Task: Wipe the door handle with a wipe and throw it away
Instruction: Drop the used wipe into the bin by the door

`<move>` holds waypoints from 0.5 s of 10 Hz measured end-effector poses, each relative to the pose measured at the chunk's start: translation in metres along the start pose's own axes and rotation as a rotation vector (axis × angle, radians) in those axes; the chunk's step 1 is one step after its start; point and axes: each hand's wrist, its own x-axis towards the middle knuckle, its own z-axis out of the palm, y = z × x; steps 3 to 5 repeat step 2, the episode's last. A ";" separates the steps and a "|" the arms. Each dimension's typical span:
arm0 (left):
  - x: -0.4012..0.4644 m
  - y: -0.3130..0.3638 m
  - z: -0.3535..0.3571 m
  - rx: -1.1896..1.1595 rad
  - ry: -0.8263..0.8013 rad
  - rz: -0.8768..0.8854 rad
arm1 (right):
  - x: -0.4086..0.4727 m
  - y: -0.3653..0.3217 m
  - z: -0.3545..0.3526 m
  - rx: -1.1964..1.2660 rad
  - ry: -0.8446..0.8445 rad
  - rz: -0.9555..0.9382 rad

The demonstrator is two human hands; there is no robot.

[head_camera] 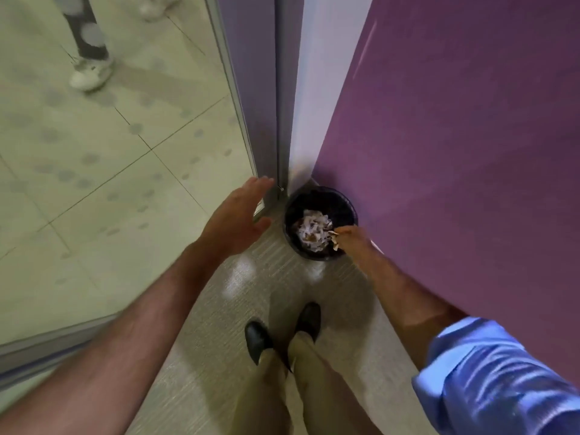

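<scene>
Left hand (237, 216) spread flat, fingers apart, empty, held above the floor just left of the bin. Right hand (353, 238) reaches over the bin's right rim, fingertips pinched on a small crumpled wipe (334, 238), which hangs over the bin opening. Blue rolled sleeve (489, 381) on the right arm, left forearm bare. Nearest, below the arms: two black shoes (284, 331) and tan trousers (282, 387) on a shiny grey floor (219, 324). Farther: round black bin (320, 222) in the corner, crumpled white paper (312, 230) inside. Purple wall (455, 152) to the right, door frame (284, 105) behind the bin. Far left, tiled floor (94, 167) with another person's white shoe (89, 75).
</scene>
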 end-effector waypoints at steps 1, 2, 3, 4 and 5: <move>0.029 -0.026 0.032 -0.003 0.020 -0.013 | 0.054 0.016 0.019 0.020 -0.021 -0.001; 0.044 -0.048 0.055 0.014 0.032 0.004 | 0.092 0.027 0.036 0.031 -0.050 0.002; 0.044 -0.048 0.055 0.014 0.032 0.004 | 0.092 0.027 0.036 0.031 -0.050 0.002; 0.044 -0.048 0.055 0.014 0.032 0.004 | 0.092 0.027 0.036 0.031 -0.050 0.002; 0.044 -0.048 0.055 0.014 0.032 0.004 | 0.092 0.027 0.036 0.031 -0.050 0.002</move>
